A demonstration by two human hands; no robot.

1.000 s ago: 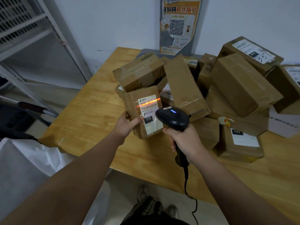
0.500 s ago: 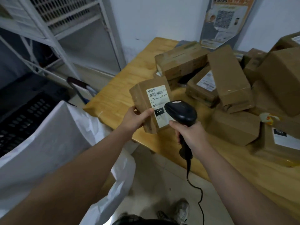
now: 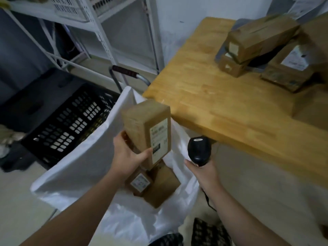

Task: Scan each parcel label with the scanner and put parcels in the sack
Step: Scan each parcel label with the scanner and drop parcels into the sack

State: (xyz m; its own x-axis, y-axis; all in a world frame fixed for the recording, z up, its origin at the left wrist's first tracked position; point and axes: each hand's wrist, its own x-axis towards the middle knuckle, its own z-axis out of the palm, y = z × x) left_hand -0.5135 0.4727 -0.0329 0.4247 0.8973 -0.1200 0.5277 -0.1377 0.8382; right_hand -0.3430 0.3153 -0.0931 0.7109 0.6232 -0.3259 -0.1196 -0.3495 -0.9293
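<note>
One parcel (image 3: 140, 125) held upright, label (image 3: 159, 139) facing scanner (image 3: 199, 150).

A single wide-angle camera on the person's head looks steeply down and forward into the open white plastic sack (image 3: 74, 167), which sits close below it and fills the lower middle of the view. The light wooden bench (image 3: 213, 96) lies right of the sack, the black perforated plastic crate (image 3: 71, 119) left of it, and the white metal shelving (image 3: 99, 35) beyond it.
</note>
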